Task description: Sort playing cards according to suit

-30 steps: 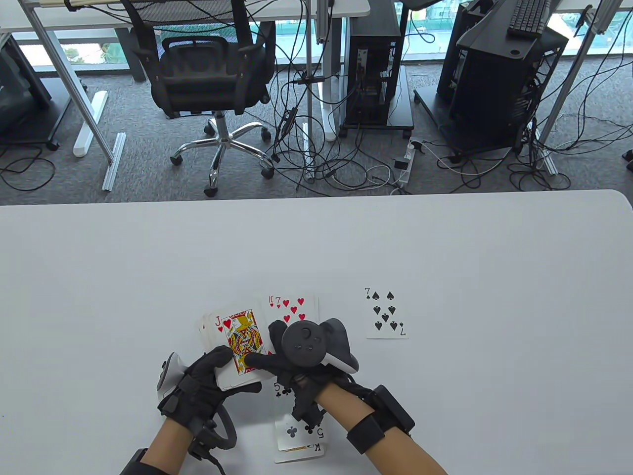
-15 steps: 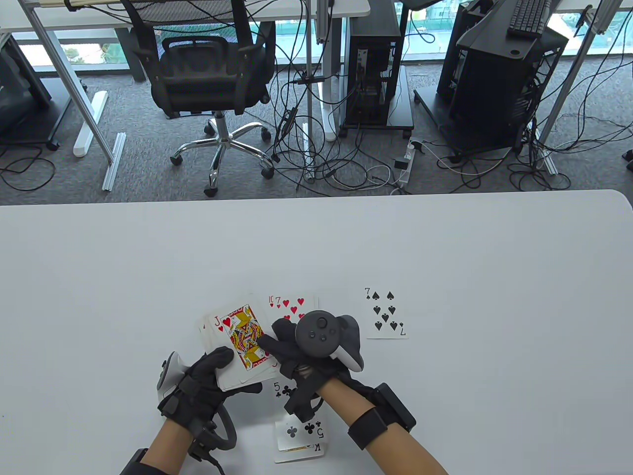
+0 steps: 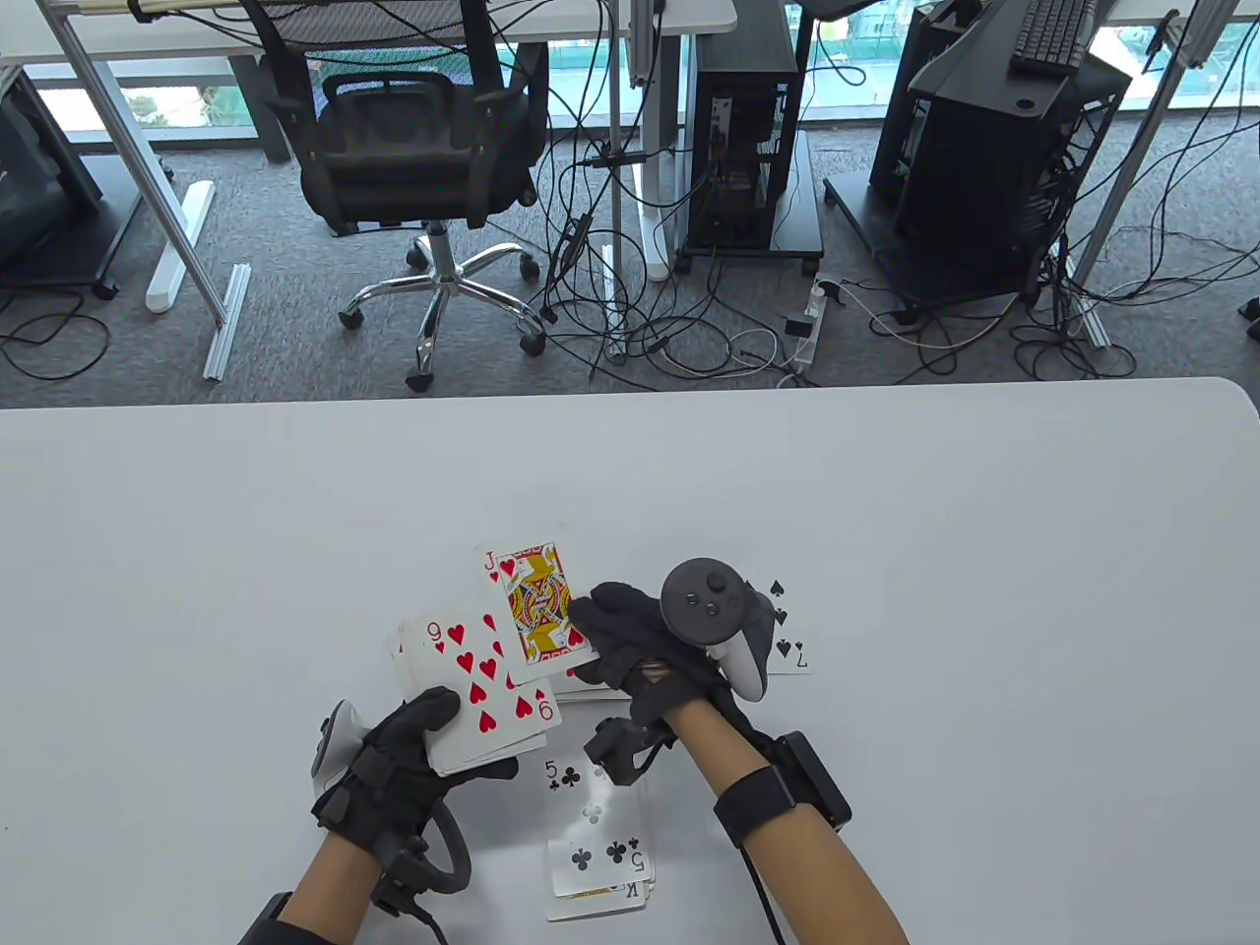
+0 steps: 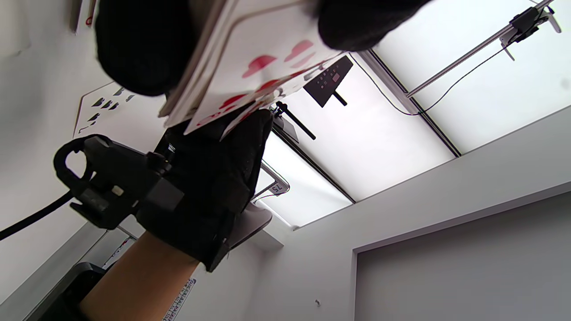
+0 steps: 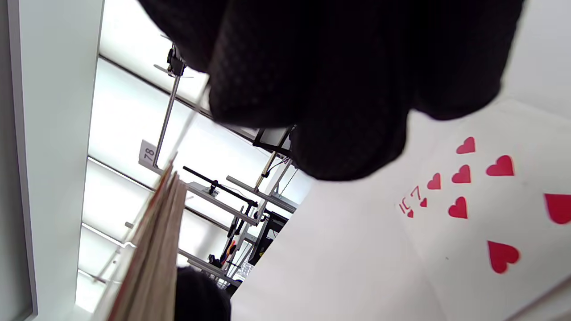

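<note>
Table view: my right hand (image 3: 640, 640) now pinches the jack of hearts card (image 3: 536, 600) clear of the deck (image 3: 472, 689) gripped in my left hand (image 3: 394, 768), baring a nine; next, the hearts pile.

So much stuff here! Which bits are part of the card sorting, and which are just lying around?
Part of the job:
- jack of hearts, pinched by the right hand
- deck, nine of hearts on top, held by the left hand
- hearts pile
- clubs pile
- seven of spades

Just lying about:
- office chair
- computer towers
- floor cables

Office or lab: swivel chair (image 3: 413, 157), computer towers (image 3: 743, 128), cables (image 3: 669, 335).
</note>
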A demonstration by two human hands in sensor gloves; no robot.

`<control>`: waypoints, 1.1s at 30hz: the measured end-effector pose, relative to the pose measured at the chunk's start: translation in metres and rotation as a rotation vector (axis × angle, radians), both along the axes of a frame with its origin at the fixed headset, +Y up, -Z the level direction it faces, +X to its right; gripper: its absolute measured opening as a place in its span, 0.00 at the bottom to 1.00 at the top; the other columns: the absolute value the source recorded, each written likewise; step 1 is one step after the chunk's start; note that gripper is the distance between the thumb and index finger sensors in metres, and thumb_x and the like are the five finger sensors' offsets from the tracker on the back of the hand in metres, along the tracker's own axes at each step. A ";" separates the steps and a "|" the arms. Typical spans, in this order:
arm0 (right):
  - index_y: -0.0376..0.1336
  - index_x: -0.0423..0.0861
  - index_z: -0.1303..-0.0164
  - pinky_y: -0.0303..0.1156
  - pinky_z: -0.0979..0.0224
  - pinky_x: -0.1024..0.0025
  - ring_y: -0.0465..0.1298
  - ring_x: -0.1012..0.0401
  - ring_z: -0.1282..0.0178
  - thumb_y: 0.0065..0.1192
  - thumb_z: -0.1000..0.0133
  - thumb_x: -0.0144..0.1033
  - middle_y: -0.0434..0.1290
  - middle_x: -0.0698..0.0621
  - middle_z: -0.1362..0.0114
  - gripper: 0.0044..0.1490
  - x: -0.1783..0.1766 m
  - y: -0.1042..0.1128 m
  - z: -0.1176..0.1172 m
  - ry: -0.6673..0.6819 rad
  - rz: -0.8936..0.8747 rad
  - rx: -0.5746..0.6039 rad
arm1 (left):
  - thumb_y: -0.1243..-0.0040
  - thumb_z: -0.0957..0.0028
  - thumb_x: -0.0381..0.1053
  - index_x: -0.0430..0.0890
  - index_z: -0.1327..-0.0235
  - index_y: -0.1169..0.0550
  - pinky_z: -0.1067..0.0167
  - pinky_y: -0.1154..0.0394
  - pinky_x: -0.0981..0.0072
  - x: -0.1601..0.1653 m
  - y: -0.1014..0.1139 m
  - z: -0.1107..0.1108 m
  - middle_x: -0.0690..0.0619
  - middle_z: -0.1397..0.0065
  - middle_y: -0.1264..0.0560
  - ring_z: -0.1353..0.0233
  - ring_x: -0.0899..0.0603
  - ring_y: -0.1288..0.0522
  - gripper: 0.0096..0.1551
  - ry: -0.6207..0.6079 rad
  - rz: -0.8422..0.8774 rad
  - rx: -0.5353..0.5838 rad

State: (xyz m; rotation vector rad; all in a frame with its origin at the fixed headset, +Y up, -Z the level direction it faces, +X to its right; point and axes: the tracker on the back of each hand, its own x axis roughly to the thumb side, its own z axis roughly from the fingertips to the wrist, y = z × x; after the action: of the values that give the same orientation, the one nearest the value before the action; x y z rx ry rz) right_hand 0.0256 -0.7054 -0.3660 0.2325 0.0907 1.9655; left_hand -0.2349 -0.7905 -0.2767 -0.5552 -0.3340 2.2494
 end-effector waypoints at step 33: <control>0.67 0.20 0.49 0.79 0.57 0.51 0.82 0.52 0.73 0.54 0.39 0.44 0.80 0.48 0.70 0.37 -0.039 -0.055 -0.020 0.009 1.155 0.029 | 0.50 0.31 0.55 0.50 0.19 0.48 0.43 0.21 0.49 -0.003 -0.001 -0.001 0.46 0.17 0.41 0.26 0.32 0.32 0.34 0.007 -0.017 -0.006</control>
State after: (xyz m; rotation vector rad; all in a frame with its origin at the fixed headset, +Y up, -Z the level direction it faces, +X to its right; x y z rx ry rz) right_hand -0.0133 -0.7606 -0.3863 0.2263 0.2395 3.1151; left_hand -0.2375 -0.7915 -0.2772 -0.5509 -0.3183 2.2365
